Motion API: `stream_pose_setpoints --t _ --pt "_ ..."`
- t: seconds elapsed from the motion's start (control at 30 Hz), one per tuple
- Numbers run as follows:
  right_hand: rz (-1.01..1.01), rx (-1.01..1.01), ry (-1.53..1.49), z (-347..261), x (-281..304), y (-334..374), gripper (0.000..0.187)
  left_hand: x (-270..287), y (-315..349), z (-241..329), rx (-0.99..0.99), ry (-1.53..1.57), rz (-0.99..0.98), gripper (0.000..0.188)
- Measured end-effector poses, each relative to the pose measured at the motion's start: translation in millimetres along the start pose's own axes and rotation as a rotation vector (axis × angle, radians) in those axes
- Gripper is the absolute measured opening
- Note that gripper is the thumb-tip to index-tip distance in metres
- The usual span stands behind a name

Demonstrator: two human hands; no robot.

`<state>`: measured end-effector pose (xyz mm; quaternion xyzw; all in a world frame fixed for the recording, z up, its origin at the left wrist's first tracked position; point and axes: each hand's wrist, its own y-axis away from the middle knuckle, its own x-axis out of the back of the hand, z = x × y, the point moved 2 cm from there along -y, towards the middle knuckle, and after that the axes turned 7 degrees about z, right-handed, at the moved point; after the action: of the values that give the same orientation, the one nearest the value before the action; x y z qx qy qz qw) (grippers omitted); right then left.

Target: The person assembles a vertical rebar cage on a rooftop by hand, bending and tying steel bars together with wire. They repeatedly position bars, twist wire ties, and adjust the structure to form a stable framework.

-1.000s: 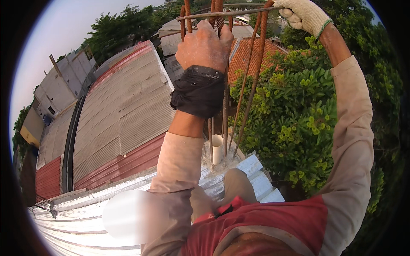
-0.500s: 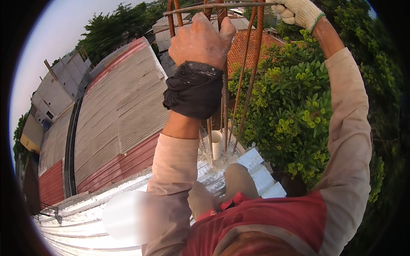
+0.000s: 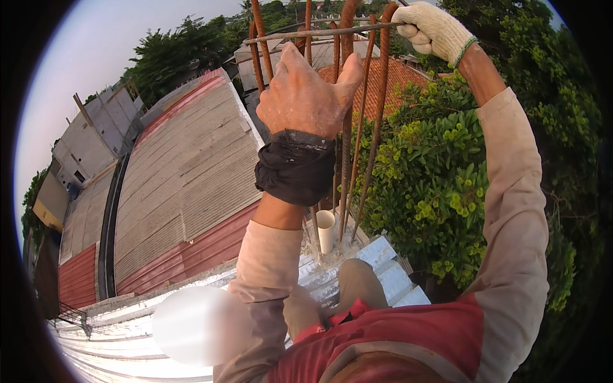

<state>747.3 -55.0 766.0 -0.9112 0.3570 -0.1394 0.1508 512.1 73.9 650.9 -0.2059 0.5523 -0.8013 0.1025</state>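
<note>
Rebar rods (image 3: pixel 348 127) stood up rusty in front of you, high over the roofs. Your bare left hand (image 3: pixel 306 96) gripped one rod. Your gloved right hand (image 3: pixel 434 29) squeezed the thin cross bar (image 3: pixel 319 32). Tying it on probably needed a steady hold.

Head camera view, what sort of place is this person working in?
Probably an outdoor building site high on a rooftop. The left hand and gloved right hand grip rusty vertical rebar, with corrugated metal roofs and treetops below.
</note>
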Motion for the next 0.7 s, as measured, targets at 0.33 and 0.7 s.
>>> stream_pose_setpoints --t 0.33,0.7 --pt "-0.023 0.006 -0.050 -10.3 -4.1 6.2 0.015 26.6 56.6 43.3 -0.210 0.532 0.343 0.053" --pt "-0.042 0.019 0.015 -4.2 6.7 0.8 0.018 -189.9 90.4 112.3 0.624 1.269 -0.345 0.050"
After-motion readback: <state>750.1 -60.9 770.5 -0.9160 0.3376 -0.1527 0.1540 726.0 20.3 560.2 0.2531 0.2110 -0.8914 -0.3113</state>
